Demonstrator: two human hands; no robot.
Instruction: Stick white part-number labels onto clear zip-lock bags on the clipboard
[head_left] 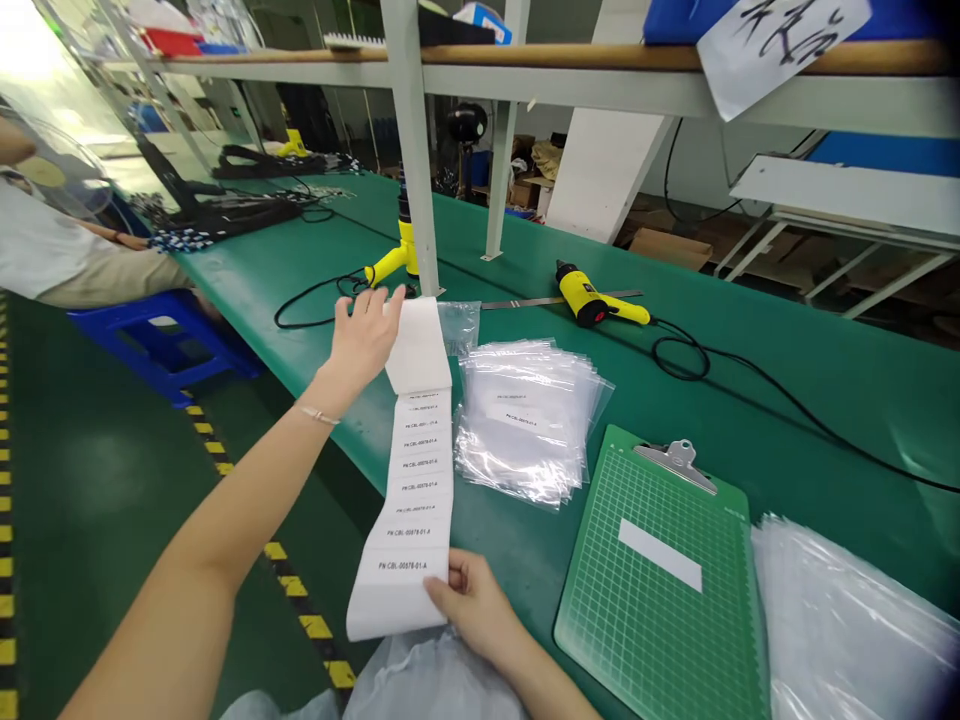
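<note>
A long white strip of labels (pixel 420 487) hangs over the near table edge, printed with repeated part numbers. Its far end folds back as a blank white section (pixel 418 345). My left hand (pixel 366 335) grips that far section at its left edge, fingers bent over the top. Down at the near end, my right hand (pixel 476 605) pinches the strip's right edge between thumb and fingers. Right of the strip lies a stack of clear zip bags (pixel 525 420), the top one bearing a printed label. A green clipboard (pixel 675 640) with a blank white label (pixel 660 555) is nearest my right hand.
More clear bags (pixel 847 610) lie right of the clipboard. Two yellow heat guns (pixel 589 297) with black cords and a metal ruler (pixel 525 302) are farther back. A shelf post (pixel 412 150) rises from the green table (pixel 810 400). At left, a person (pixel 52 240) sits on a blue stool (pixel 161 335).
</note>
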